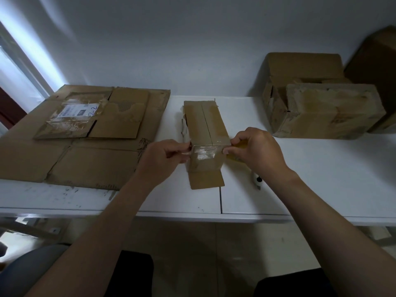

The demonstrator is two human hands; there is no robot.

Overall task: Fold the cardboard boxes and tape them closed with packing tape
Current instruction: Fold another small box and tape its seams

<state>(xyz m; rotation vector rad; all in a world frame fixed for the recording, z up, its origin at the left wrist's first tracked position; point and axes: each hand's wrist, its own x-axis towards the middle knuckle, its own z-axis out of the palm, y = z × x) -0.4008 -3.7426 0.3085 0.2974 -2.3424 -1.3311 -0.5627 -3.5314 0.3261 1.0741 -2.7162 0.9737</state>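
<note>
A narrow cardboard box (205,123) lies lengthwise in the middle of the white table (310,168), its top flaps meeting along a central seam. A strip of clear packing tape (204,151) stretches across the box's near end. My left hand (165,157) pinches the tape's left end beside the box's left corner. My right hand (255,151) grips the yellowish tape roll (235,156) at the box's right corner; most of the roll is hidden under my fingers. One loose flap (205,179) lies flat on the table below the taped end.
Flattened cardboard sheets (81,133) cover the table's left part, one with a shipping label. Assembled boxes (325,110) stand at the back right against the wall. A small white object (257,181) lies by my right wrist. The table's front edge runs just below my forearms.
</note>
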